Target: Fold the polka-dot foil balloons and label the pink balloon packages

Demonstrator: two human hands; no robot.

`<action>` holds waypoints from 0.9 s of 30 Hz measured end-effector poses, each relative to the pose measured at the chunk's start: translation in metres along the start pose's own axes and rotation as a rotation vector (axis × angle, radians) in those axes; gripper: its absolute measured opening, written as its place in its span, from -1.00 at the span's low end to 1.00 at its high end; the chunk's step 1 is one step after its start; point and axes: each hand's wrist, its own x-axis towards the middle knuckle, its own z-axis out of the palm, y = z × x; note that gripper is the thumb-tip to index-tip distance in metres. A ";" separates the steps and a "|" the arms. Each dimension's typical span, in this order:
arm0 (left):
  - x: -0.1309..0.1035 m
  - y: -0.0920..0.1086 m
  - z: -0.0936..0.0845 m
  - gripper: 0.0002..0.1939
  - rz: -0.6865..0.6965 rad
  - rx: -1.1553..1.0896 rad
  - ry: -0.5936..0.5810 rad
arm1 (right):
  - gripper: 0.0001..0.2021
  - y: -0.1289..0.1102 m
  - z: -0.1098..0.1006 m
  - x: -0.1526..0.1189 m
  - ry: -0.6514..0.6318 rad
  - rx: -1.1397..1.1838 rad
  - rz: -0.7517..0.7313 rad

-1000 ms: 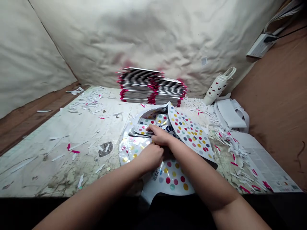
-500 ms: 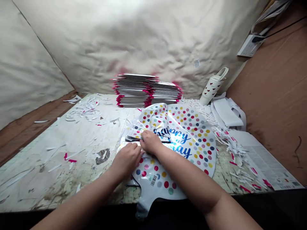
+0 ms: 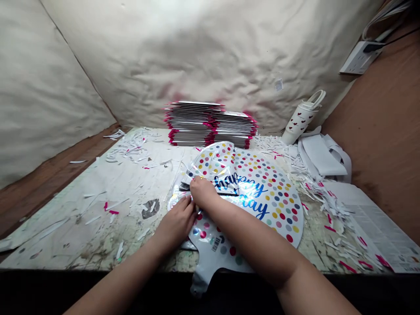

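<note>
A flat, unfilled foil balloon (image 3: 282, 197) with coloured dots and blue "happy" lettering lies on the table, its tail hanging over the front edge. Part of its left side is folded over, and a dark-edged fold runs by my hands. My right hand (image 3: 204, 193) is closed on the balloon at this fold, its fingertips partly hidden. Just below and left of it, my left hand (image 3: 177, 219) rests on the balloon's left edge with fingers stretched out, their tips against the right hand. Clear, shiny film shows around the left edge.
Stacked white and pink card packs (image 3: 210, 124) stand at the back. A white tumbler with hearts (image 3: 300, 122) leans at the back right, near a folded white strip bundle (image 3: 323, 155). A printed sheet (image 3: 377, 227) lies at right. Paper scraps (image 3: 334, 205) litter the table.
My left hand has loosened from a curled grip to straighter fingers. My right hand has shifted slightly left along the fold. The whole view has swung a little to the left.
</note>
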 end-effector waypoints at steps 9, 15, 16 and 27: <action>-0.010 0.000 0.008 -0.55 -0.074 -0.016 -0.027 | -0.74 0.045 -0.039 -0.019 0.225 -0.061 0.120; -0.005 0.000 -0.003 -0.53 -0.118 -0.073 -0.107 | -0.83 0.104 -0.168 -0.108 1.254 -0.295 0.054; -0.003 -0.002 -0.005 -0.53 -0.138 -0.110 -0.113 | -0.84 0.105 -0.179 -0.123 1.300 -0.329 0.016; 0.055 0.030 -0.039 -0.46 -0.816 -1.754 -0.356 | -0.78 0.069 -0.036 -0.183 0.525 0.006 -0.559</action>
